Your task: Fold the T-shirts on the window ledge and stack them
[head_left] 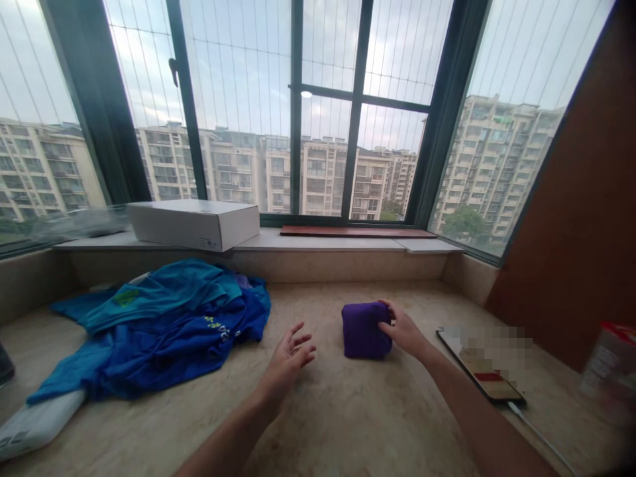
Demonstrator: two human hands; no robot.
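A purple folded cloth bundle (pixel 365 331), compact and squarish, rests on the stone-patterned sill (pixel 338 411). My right hand (pixel 403 329) grips its right edge, with the thumb on the near face and fingers at the top corner. To the left of the bundle and apart from it, my left hand (pixel 291 354) hovers with fingers spread and nothing in them. Farther left lies a rumpled pile of clothing: a bright blue garment (pixel 173 354) with pale lettering and a teal-blue garment (pixel 163 288) on top.
A white box (pixel 193 222) stands on the back ledge. On the right are a phone (pixel 479 371) with a white charging cable (pixel 539 434) and a red-lidded container (pixel 611 364). A white package (pixel 42 424) sits at the front left. Windows close off the back.
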